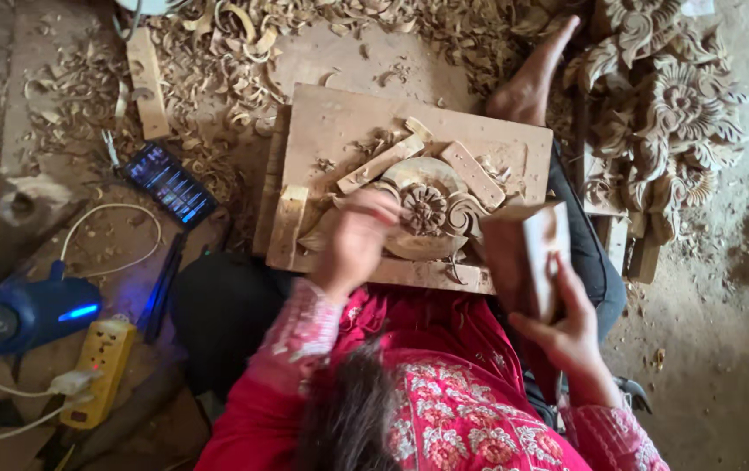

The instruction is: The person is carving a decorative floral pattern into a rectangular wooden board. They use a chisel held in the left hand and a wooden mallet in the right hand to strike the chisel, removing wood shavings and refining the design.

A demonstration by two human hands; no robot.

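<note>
A wooden board (331, 131) lies across my lap, and a round carved floral piece (427, 209) is held on it by small wooden strips (470, 170). My left hand (357, 240) rests on the left side of the carving. Its fingers are curled tight around a chisel that is almost wholly hidden by the fist. My right hand (571, 336) grips a chunky wooden block mallet (527, 257), raised just right of the carving at the board's near right corner. Red embroidered sleeves cover both arms.
My bare foot (531, 78) lies beyond the board. Finished carved floral panels (671, 113) are stacked at the right. Wood shavings (217, 52) cover the floor behind. To the left lie a lit phone (169, 183), a blue device (25, 310), a yellow power strip (104, 366) and a white cable (121, 235).
</note>
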